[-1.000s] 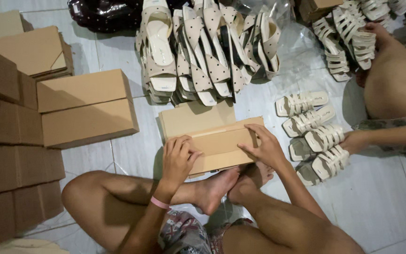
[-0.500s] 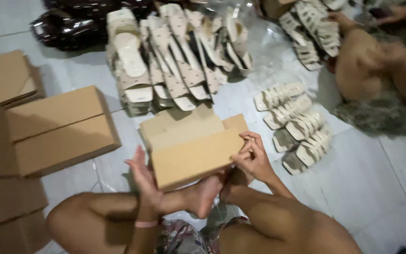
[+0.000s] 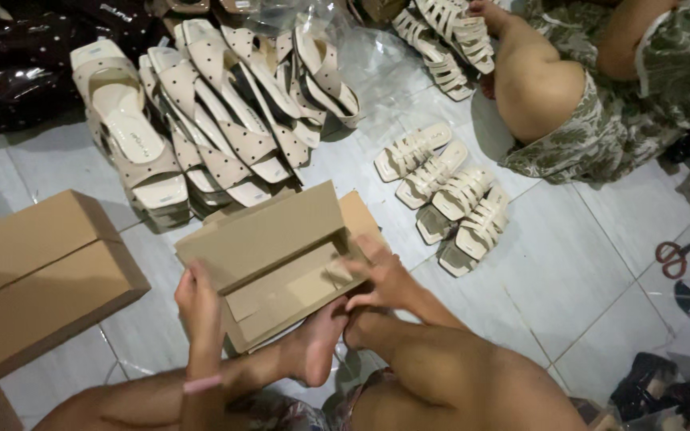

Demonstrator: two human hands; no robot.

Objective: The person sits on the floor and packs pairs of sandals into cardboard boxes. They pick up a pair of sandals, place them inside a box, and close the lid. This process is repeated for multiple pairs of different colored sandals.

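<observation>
1. Work in hand: a flat cardboard box (image 3: pixel 277 263) is being folded into shape on the floor (image 3: pixel 569 263), just in front of the person's crossed feet.
2. Done so far, judged from the box: the long walls stand up, the lid panel is raised at the far side, and the inside is open and holds nothing.
3. Left to do, by my judgement: the near end flap is not yet tucked, the box is not squared, and no sandal is packed in it.
4. Left hand (image 3: pixel 199 302): clamped on the near-left corner, fingers curled over the edge, steadying the box.
5. Right hand (image 3: pixel 377 279): fingers spread and reaching into the right end, pressing an inner flap down; whether it pinches the flap I cannot tell.
6. Orientation: the long axis runs from lower left to upper right across the view, slightly tilted. The open side faces up and toward the person; the lid leans away, toward the dotted sandals (image 3: pixel 225 120).
7. Surroundings: 2 finished boxes (image 3: pixel 37 279) lie stacked to the left, well apart from the one in hand. 4 strappy sandals (image 3: pixel 449 195) lie in a row to the right, near the box but not touching. Scissors (image 3: pixel 672 257) lie on the floor at far right.
8. Another person (image 3: pixel 592 88) sits at upper right, with more strappy sandals beside them; their hands are not on the box.
</observation>
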